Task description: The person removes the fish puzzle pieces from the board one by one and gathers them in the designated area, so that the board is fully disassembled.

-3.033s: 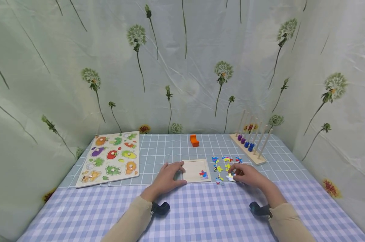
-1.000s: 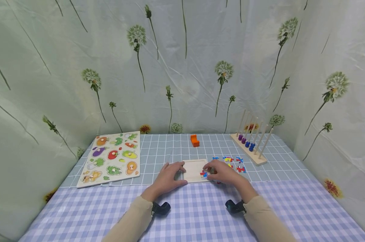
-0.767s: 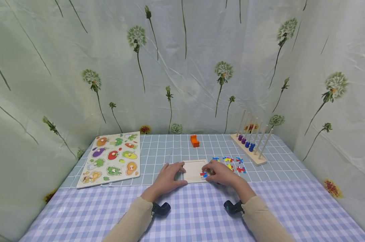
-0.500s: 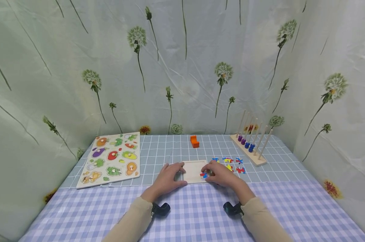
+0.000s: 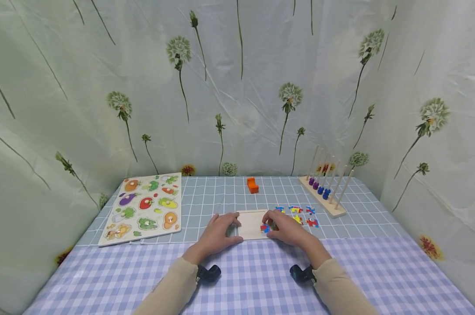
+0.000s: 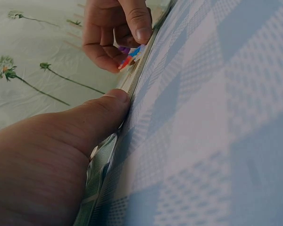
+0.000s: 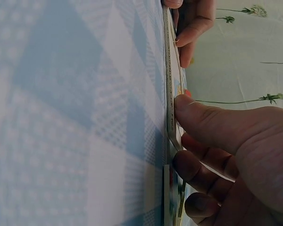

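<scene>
In the head view, my left hand [image 5: 218, 232] holds the left side of a shallow wooden puzzle tray [image 5: 250, 225]. The left wrist view shows its thumb [image 6: 114, 100] at the tray's near edge. My right hand [image 5: 286, 227] is at the tray's right side, its bent fingers and thumb pinching a jigsaw piece mostly hidden beneath them. A red and blue jigsaw piece [image 5: 264, 228] lies in the tray's lower right, beside those fingertips. In the right wrist view, the right thumb [image 7: 191, 109] meets the tray's edge. Several loose jigsaw pieces [image 5: 297, 219] lie right of the tray.
Farther back stands a small orange toy chair [image 5: 252, 186]. A vegetable peg puzzle board [image 5: 142, 208] lies at left. At back right is a wooden peg stand [image 5: 323, 197] with purple and blue figures. A blue checked cloth [image 5: 245, 271] covers the near table.
My right hand has moved left from the loose pieces to the tray's right side, uncovering a red piece on the table. During the last second its fingers shift only slightly. The left hand stays put.
</scene>
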